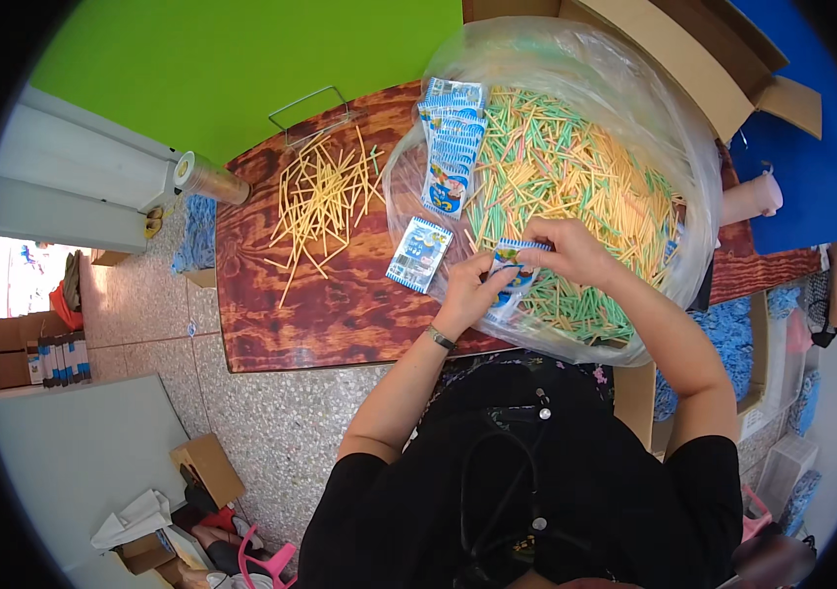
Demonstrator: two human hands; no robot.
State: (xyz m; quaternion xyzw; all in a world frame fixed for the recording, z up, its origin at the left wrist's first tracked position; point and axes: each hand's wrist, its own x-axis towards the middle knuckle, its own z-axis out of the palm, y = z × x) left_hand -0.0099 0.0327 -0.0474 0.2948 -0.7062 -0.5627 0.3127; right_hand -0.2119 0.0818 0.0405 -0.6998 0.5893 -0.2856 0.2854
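Over the near left edge of a large clear plastic bag (654, 128), both my hands are closed on a small blue-and-white packet (512, 251). My left hand (467, 294) pinches its lower left side, thumb on top. My right hand (567, 253) grips its upper right part, its fingers partly covering it. Whether the packet's top is sealed, I cannot tell. The bag is spread wide and full of thin yellow, green and pink sticks (585, 167). An overlapping row of similar packets (448, 187) lies at its left side. A single packet (420, 255) lies left of my left hand.
On the reddish-brown wooden table (271, 334), a loose pile of yellow sticks (325, 201) lies to the left, near a bent wire stand (310, 103). A tape roll (210, 179) sits at the left edge. Cardboard flaps (674, 59) rise behind the bag; a box of blue packets (728, 344) stands at right.
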